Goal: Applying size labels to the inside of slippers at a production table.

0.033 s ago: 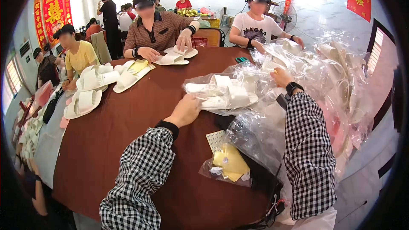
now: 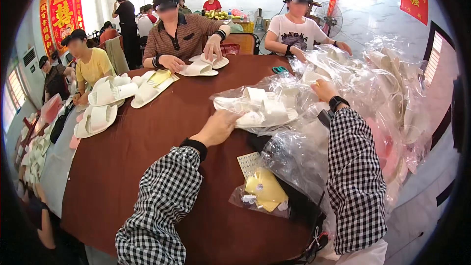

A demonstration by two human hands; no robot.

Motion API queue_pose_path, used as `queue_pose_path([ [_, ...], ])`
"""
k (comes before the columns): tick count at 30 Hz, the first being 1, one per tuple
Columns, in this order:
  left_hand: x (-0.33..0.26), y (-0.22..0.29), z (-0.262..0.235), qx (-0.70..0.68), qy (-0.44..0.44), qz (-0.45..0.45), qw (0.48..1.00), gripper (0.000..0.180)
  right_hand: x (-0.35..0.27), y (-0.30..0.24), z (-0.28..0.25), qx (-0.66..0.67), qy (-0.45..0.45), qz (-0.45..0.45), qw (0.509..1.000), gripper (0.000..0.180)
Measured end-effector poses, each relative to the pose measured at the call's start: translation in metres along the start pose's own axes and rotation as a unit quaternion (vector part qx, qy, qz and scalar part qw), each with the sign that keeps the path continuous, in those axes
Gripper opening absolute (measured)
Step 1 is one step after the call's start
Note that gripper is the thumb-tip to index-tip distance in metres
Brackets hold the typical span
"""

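A pair of white slippers [image 2: 257, 106] lies in a clear plastic bag [image 2: 218, 99] on the brown table. My left hand [image 2: 219, 126] is closed at the near left end of this bag, its fingertips pinching the plastic. Farther right, my right hand [image 2: 325, 90] is closed at the edge of the heap of bagged white slippers [image 2: 343, 71]. Its fingers seem to grip plastic film, with a bit of pale yellow at the fingertips; the exact hold is partly hidden. A dark watch sits on my right wrist.
Unbagged white slippers [image 2: 96, 120] stand at the table's left edge. Across the table [image 2: 142, 181], one person handles a white pair [image 2: 198, 67] and another touches the bag heap. Green-handled scissors [image 2: 279, 69] lie far off; a bag of yellow cards [image 2: 265, 189] and a sticker sheet [image 2: 248, 163] lie near.
My left hand has shifted slightly right along the near end of the bagged slippers. My right hand has barely moved.
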State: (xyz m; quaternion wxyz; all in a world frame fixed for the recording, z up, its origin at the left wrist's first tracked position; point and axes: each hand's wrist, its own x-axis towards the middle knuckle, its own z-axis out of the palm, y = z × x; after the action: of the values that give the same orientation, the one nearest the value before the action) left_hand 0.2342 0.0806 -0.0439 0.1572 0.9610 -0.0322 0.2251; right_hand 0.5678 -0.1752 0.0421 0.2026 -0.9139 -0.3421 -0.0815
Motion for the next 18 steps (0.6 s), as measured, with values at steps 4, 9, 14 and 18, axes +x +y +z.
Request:
queue_pose_path([
  [4,0.021,-0.002,0.017,-0.146,-0.030,-0.026,0.988,0.050,0.000,-0.001,0.015,-0.070,0.093,-0.013,0.993,0.042],
  [9,0.048,-0.033,0.019,-0.191,-0.098,-0.027,0.976,0.053,-0.002,0.000,0.016,-0.003,0.041,-0.009,0.999,0.041],
  [14,0.091,-0.034,0.056,-0.304,-0.056,-0.066,0.949,0.050,-0.003,0.000,0.026,-0.051,0.021,-0.023,0.998,0.031],
  [18,0.107,-0.024,0.076,-0.432,-0.031,-0.120,0.893,0.044,-0.008,-0.004,0.034,-0.061,0.088,0.003,0.994,0.027],
])
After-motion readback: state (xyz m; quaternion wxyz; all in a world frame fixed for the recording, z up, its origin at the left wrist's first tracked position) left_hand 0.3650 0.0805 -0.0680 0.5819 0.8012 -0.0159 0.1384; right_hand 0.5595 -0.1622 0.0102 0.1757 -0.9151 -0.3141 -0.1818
